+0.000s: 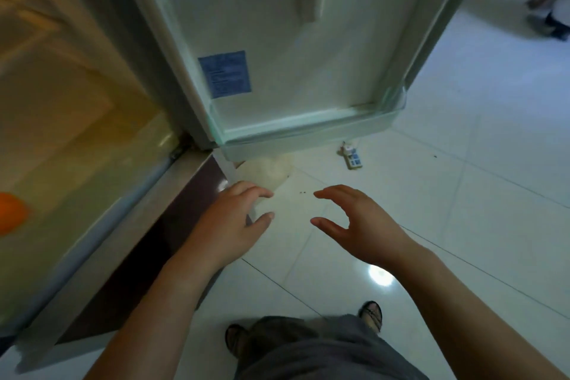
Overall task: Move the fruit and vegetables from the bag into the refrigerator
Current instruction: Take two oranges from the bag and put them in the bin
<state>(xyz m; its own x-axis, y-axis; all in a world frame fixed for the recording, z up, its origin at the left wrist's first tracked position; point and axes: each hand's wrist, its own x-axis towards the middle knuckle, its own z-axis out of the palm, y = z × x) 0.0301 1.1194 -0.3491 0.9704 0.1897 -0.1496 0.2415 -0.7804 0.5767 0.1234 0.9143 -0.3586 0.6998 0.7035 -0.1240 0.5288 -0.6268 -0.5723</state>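
Round orange fruit (12, 216) sits inside the open white refrigerator (92, 86), so at least 1 item looks stowed. Left grip (228, 219) & right grip (364, 225) both spread, empty, over the pale tiled floor (462, 194). Bag not in view, so can't tell what's left.

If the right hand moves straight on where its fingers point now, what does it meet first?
Probably the left hand; the right hand points at it across a free gap, though depth is unclear.
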